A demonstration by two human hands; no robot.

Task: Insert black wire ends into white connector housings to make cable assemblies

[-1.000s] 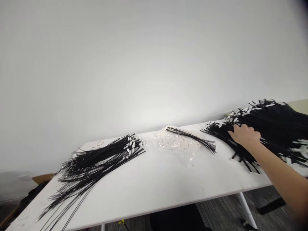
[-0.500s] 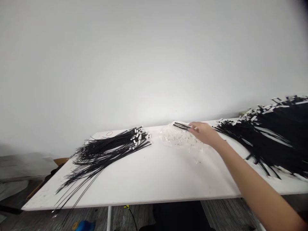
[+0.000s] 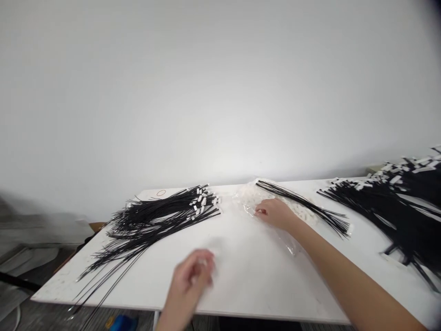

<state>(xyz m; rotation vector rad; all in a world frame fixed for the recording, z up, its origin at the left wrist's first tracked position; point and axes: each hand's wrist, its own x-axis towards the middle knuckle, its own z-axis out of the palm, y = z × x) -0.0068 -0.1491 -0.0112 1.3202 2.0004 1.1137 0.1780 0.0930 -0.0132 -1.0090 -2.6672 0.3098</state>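
Observation:
My right hand [image 3: 274, 214] reaches across the white table [image 3: 241, 276] and rests on a clear plastic bag [image 3: 248, 197] of small white pieces, fingertips bunched at the bag's left part. Whether they pinch anything is not visible. A thin bundle of black strands [image 3: 306, 204] lies across the bag just beyond that hand. My left hand [image 3: 193, 275] hovers blurred over the table's near edge with curled fingers. A fanned pile of black white-tipped strands [image 3: 161, 216] lies to its upper left.
A large heap of black strands with white tips [image 3: 396, 207] covers the table's right end. A small ring [image 3: 161, 193] lies near the far left corner. A blue object [image 3: 120, 322] sits on the floor below the near edge. A plain wall stands behind.
My right hand left the big right-hand heap, passed over the thin bundle and came down on the plastic bag. My left hand has come into view at the near edge. The view shifted left.

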